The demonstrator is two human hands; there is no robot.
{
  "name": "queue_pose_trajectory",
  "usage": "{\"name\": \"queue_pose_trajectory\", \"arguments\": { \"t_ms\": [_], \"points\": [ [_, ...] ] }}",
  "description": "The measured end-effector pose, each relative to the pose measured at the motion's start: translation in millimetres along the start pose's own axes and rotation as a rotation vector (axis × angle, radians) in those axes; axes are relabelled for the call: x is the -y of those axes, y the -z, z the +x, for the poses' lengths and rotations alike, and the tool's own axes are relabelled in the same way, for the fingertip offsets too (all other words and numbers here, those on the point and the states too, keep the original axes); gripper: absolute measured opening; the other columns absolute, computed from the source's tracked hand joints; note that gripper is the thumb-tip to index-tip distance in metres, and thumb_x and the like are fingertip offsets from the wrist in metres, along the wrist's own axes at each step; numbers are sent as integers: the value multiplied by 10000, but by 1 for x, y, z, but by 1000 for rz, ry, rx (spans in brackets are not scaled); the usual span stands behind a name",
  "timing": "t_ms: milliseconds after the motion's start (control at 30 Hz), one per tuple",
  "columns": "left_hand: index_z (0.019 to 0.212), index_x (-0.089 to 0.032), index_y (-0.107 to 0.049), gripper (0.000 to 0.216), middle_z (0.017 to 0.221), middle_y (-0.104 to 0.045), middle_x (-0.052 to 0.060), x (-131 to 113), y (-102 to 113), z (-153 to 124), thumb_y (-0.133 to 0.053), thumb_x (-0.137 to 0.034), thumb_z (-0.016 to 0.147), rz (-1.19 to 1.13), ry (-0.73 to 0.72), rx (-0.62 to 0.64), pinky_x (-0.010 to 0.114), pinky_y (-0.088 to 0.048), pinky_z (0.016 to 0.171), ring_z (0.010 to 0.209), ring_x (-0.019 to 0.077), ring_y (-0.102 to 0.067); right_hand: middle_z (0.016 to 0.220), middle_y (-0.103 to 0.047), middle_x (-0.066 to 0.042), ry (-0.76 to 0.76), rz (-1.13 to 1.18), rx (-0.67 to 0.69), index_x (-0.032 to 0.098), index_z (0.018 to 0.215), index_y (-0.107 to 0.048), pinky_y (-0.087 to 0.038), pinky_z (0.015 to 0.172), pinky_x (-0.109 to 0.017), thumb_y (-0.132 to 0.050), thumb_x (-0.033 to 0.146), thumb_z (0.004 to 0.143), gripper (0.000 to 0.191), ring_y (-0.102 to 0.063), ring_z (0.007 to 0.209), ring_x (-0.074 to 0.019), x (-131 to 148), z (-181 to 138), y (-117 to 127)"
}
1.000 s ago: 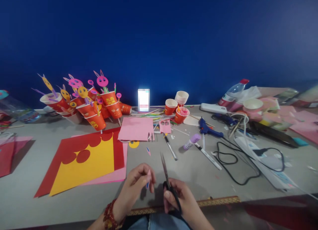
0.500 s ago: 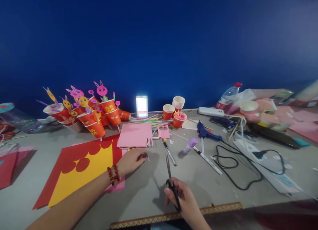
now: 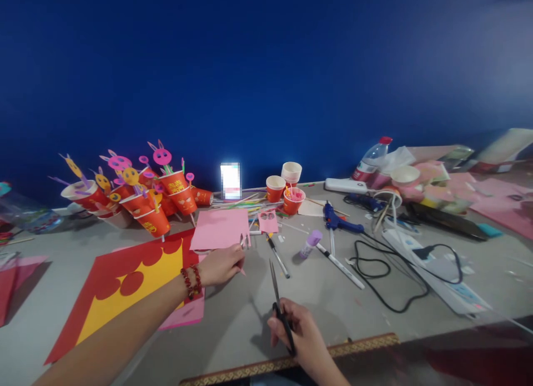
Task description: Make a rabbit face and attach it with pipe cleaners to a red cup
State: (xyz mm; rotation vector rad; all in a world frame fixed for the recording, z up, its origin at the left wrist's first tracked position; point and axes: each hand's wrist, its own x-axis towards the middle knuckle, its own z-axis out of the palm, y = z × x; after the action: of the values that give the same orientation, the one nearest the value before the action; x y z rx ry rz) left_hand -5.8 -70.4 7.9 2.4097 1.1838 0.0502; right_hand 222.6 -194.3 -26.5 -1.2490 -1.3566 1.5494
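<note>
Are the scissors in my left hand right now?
No, the scissors are in your right hand, with their blades pointing away from you.

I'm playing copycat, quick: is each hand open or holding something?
Left hand: fingers curled by a pink paper tip; can't tell if gripping it.
Right hand: closed on the black-handled scissors.

Pen beyond scissors; glue stick right of pen.

Deep blue wall, paler at right, grey tabletop, patterned gold edging
</note>
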Motion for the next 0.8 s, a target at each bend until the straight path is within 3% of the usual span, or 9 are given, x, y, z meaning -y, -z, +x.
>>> {"name": "queue_pose_trajectory", "arguments": {
  "t_ms": [133,400,600,800],
  "points": [
    [983,-211,-585,105,1041,-619,66,-1,4,-4,-514,-268,930,43,-33,20,300,-441,759,907,238,-614,547,-579,14,-6,2,19,201,684,-485,-389,551,-233,-653,515,799,374,-531,528,-136,0,0,0],
    [900,-195,-603,134,1031,-622,81,-4,-4,-7,-504,-274,941,90,2,9,315,-462,719,863,244,-642,555,-569,9,-3,-28,19,220,666,-424,-393,562,-236,-637,518,803,391,-533,545,-139,1,0,0],
    [904,-184,-577,120,1036,-618,100,-5,-11,-15,-459,-194,919,27,31,-82,331,-459,731,857,248,-633,546,-566,5,8,-28,27,211,673,-456,-387,556,-240,-632,604,797,448,-520,538,-139,-2,1,0],
    [943,-192,-554,109,806,-617,18,-23,-18,-32,-457,-237,926,-214,119,-231,263,-451,638,699,168,-585,545,-542,11,-19,-26,28,212,676,-444,-360,534,-238,-628,701,765,530,-505,532,-135,1,4,0]
  ]
}}
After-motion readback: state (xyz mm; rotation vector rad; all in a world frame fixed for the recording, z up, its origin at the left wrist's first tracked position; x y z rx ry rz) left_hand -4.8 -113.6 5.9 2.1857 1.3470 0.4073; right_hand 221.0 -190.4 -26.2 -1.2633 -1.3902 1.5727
